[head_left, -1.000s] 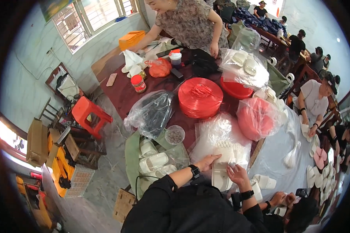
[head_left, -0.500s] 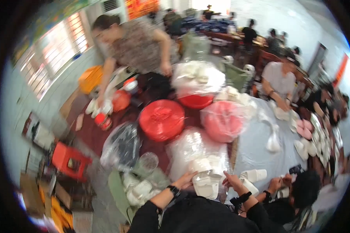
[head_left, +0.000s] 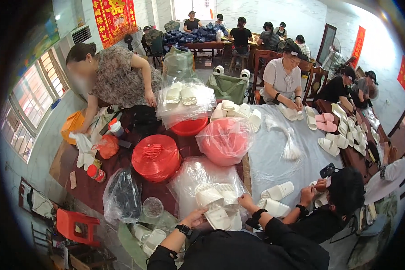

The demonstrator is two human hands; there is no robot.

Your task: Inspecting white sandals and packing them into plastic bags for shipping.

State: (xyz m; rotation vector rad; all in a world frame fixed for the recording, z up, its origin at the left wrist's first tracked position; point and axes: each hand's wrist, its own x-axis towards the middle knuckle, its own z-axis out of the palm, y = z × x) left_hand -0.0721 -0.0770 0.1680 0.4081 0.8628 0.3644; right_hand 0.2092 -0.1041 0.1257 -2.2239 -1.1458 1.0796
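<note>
In front of me, a small stack of white slippers [head_left: 218,218] lies on a pile of clear plastic bags [head_left: 196,168]. My left hand [head_left: 194,218] is at the stack's left edge, its fingers closed on the side of a slipper. On the right side, my right hand [head_left: 246,202] has its fingers drawn together close to the slippers and the plastic. What it pinches, if anything, is too small to tell. A white pair [head_left: 275,198] lies to the right of my right hand. More white slippers [head_left: 152,238] sit low on the left in a green sack [head_left: 131,238].
A roll of red twine [head_left: 156,157] and a plastic-wrapped pink-red bundle [head_left: 227,140] stand beyond the bags. Close on my right, a co-worker [head_left: 333,216] handles a slipper. Other people sit or stand around the tables. A red stool [head_left: 76,225] stands at left.
The view has swung to the right, so the table's things appear further left, and it is sharper. My hands stay at the slipper stack; the right hand's fingers look more drawn in.
</note>
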